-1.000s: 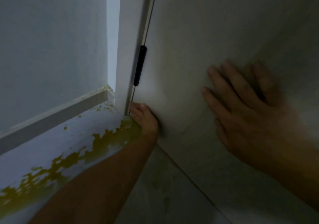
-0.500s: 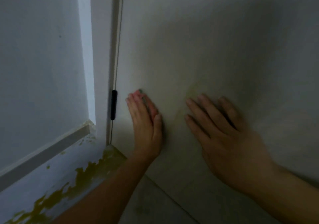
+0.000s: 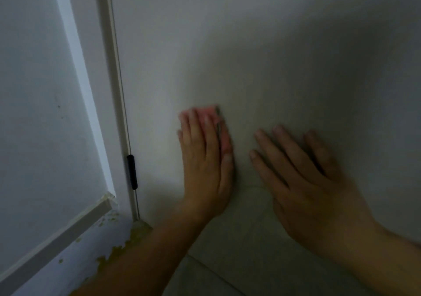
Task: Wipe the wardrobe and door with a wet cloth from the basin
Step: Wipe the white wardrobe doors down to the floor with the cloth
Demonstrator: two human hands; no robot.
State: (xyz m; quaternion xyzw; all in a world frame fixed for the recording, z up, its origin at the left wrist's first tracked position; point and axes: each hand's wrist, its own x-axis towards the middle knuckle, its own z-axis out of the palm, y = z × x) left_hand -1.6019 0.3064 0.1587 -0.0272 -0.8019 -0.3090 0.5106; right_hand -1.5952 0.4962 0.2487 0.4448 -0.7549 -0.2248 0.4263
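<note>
Cloth (image 3: pixel 209 111): pink, with a thin dark edge, pressed flat against the door (image 3: pixel 250 45) beneath the straight fingers of the left hand (image 3: pixel 205 170). Only its upper and right margins show past the fingers. Door: plain pale panel, upright and smooth, seen in dim light. Its left edge meets the frame (image 3: pixel 107 67) along a narrow gap. A black hinge (image 3: pixel 132 171) sits low on that edge, left of the cloth and apart from it.
</note>
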